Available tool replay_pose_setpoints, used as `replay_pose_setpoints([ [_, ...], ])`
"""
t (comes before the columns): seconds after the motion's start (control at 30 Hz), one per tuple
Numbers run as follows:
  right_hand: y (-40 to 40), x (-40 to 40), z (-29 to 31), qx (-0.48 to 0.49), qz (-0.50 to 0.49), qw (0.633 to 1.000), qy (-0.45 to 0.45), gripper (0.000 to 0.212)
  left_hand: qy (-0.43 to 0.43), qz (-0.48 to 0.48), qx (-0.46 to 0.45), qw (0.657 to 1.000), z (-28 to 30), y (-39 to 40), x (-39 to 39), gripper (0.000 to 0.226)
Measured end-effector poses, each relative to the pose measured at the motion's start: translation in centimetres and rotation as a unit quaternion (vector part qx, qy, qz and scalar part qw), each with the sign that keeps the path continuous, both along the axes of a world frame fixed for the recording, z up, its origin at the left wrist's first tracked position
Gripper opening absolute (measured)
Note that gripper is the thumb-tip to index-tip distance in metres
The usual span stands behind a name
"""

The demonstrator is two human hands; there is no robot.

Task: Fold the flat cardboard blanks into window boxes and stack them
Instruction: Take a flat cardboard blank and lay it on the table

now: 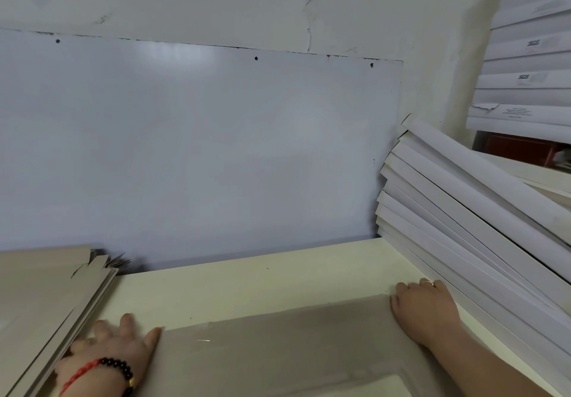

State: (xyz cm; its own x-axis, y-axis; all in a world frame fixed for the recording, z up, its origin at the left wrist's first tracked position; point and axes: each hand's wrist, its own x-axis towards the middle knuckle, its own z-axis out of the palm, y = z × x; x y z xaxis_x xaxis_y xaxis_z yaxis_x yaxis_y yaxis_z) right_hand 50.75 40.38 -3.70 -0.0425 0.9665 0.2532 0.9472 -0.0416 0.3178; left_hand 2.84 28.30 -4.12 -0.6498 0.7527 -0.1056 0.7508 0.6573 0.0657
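So the grey cardboard blank (293, 347) lies flat at the desk's (247, 282) near edge, long axis running left-right between the hands, left hand (114, 350) spread flat at its left end, right hand (423, 313) pressing its right end, neither gripping.

Two bare hands lie palm down, well apart. The left hand (116, 345) spreads its fingers, thumb stretched toward the right, with a red string and dark bead bracelet on the wrist. The right hand (425, 308) lies flat, fingers together, a ring on one finger, forearm angling back to the right.
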Motion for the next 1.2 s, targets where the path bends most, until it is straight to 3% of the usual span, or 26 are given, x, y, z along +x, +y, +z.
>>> replay_pose_setpoints([
  [0.3,0.7,2.0,-0.7,0.034,-0.038,0.992,0.113,0.035,0.003,0.003,0.076,0.997,-0.9,-0.3,-1.1,0.059],
  [0.6,0.9,1.8,-0.2,0.05,-0.095,0.983,0.151,0.029,-0.003,-0.027,0.124,0.992,-2.2,-0.2,-2.7,0.059],
  [0.73,-0.1,1.3,0.3,0.097,-0.114,0.98,0.131,0.016,0.0,-0.02,0.138,0.99,-2.1,-0.2,-2.5,0.06],
  [0.8,-0.2,1.0,0.4,0.149,-0.043,0.974,0.165,0.014,0.002,-0.023,0.14,0.99,-2.0,-0.2,-2.3,0.06],
  [0.9,-2.1,-2.2,1.2,0.251,0.173,0.93,0.206,0.027,0.0,-0.028,0.144,0.989,-1.9,-0.3,-2.2,0.06],
  [0.97,-4.2,-5.1,1.3,0.185,0.297,0.925,0.151,0.037,-0.005,-0.029,0.145,0.989,-2.0,-0.2,-2.3,0.061],
  [1.03,-5.8,-6.7,-0.1,0.077,0.358,0.929,0.045,0.051,-0.016,-0.028,0.141,0.989,-2.2,-0.1,-2.5,0.066],
  [1.1,-6.9,-6.4,-1.3,0.042,0.375,0.925,-0.047,0.062,-0.018,-0.022,0.138,0.99,-2.3,-0.1,-2.7,0.069],
  [1.2,-7.3,-5.0,-0.6,-0.033,0.333,0.94,-0.058,0.061,-0.021,-0.024,0.141,0.989,-2.5,0.0,-3.0,0.069],
])
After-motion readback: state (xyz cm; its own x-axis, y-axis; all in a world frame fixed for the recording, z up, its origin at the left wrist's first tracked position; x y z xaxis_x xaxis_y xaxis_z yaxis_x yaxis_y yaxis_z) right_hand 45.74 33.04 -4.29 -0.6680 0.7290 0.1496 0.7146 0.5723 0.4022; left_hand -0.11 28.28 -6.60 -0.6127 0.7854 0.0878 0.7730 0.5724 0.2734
